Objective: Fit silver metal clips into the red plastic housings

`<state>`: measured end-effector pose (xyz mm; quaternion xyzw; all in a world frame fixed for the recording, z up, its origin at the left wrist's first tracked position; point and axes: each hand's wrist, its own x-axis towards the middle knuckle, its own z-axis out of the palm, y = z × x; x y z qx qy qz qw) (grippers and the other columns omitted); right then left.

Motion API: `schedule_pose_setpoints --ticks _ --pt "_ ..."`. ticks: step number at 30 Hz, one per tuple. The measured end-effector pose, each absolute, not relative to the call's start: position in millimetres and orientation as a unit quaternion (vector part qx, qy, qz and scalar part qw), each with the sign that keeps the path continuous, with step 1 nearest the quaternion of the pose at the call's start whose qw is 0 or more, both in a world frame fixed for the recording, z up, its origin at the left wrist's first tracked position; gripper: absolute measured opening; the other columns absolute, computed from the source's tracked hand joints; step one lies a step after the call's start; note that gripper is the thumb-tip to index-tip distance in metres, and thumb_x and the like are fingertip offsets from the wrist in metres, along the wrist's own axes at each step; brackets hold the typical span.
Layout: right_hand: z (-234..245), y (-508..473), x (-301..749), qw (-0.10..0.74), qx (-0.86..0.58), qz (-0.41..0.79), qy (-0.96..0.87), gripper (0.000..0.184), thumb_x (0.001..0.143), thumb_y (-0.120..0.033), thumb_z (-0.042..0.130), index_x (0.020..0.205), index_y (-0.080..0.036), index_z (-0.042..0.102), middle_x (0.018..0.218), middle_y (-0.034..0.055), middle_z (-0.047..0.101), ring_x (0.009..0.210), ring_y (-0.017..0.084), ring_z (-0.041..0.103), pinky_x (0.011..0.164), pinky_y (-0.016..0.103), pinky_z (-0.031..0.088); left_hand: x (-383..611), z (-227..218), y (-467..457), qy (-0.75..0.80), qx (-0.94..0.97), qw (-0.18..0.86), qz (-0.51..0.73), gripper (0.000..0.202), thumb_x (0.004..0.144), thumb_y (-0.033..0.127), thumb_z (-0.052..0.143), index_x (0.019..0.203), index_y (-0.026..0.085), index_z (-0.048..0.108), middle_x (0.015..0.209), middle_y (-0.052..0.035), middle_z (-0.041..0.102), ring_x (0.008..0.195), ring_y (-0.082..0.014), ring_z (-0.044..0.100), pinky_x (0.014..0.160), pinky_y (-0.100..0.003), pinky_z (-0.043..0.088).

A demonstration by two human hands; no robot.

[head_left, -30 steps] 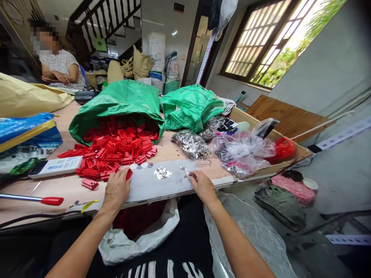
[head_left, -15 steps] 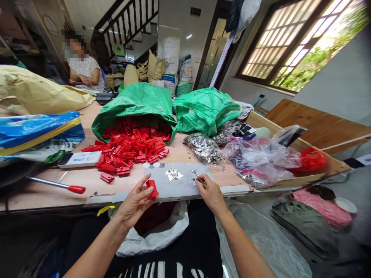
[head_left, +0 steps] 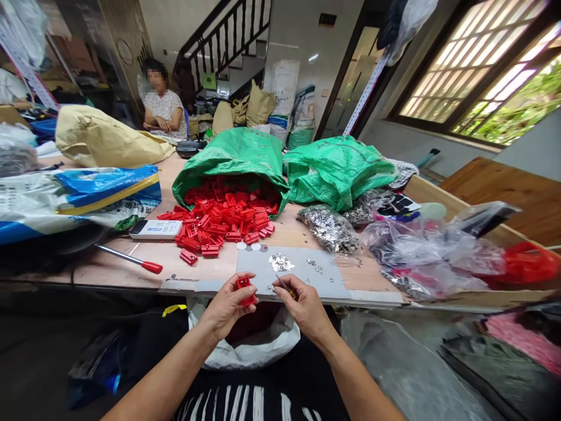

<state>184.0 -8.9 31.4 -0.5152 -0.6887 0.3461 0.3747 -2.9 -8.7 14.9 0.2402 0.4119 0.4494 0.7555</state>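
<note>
At left, beyond the left hand (head_left: 230, 305) on the worktop (head_left: 166, 273), a loose heap of red parts (head_left: 208, 222). In that hand's grip, closed between thumb and fingers, a single red part (head_left: 246, 285), with its long axis running roughly away from the body and its far end leaning slightly left. Next to the right, across a narrow gap, a small metallic bit by the fingertips of the right hand (head_left: 303, 303), too small to tell whether held. Just beyond, on a grey sheet (head_left: 335, 280), a cluster of silver pieces (head_left: 280, 263), nearer to the right hand. In the right grip, drawn to a pinch, a slim tool (head_left: 284, 285), slanting up and left, on the red part's right side.
</note>
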Motion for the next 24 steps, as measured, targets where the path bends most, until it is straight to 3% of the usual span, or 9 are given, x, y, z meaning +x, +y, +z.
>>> schedule_pose_setpoints --ticks 4,9,16,24 --pt "36.9 -11.4 176.3 0.37 -0.507 0.343 -0.7 0.017 0.087 -0.034 0.052 0.087 -0.019 0.062 0.077 0.0001 0.065 0.069 0.013 0.056 0.065 0.023 0.043 -3.3 13.2 -13.8 0.399 0.235 0.774 0.432 0.029 0.073 0.034 0.072 0.095 0.022 0.057 0.085 0.0007 0.063 0.074 -0.0143 0.066 0.06 -0.025 0.054" --pt "40.1 -14.6 172.6 0.375 -0.491 0.346 -0.706 0.016 0.087 -0.032 0.052 0.086 -0.02 0.062 0.074 -0.0012 0.064 0.064 0.012 0.054 0.061 0.022 0.042 2.6 14.9 -18.3 0.383 0.27 0.778 0.417 0.028 0.072 0.04 0.071 0.088 0.021 0.059 0.09 -0.0001 0.062 0.077 -0.0155 0.064 0.06 -0.028 0.055" --pt "36.7 -17.2 170.8 0.37 -0.481 0.352 -0.713 0.011 0.086 -0.027 0.054 0.084 -0.019 0.061 0.073 -0.0019 0.063 0.063 0.011 0.054 0.061 0.021 0.042 7.6 18.1 -19.8 0.368 0.267 0.79 0.411 0.026 0.07 0.035 0.074 0.082 0.019 0.058 0.077 0.0 0.062 0.075 -0.0149 0.062 0.056 -0.026 0.054" --pt "36.3 -14.5 174.3 0.356 -0.466 0.385 -0.713 0.013 0.085 -0.03 0.054 0.082 -0.019 0.061 0.069 -0.0017 0.062 0.06 0.012 0.055 0.057 0.021 0.043 8.6 8.9 -20.0 0.28 0.192 0.856 0.39 0.021 0.074 0.027 0.071 0.082 0.017 0.054 0.083 -0.0034 0.064 0.078 -0.0165 0.065 0.059 -0.027 0.054"
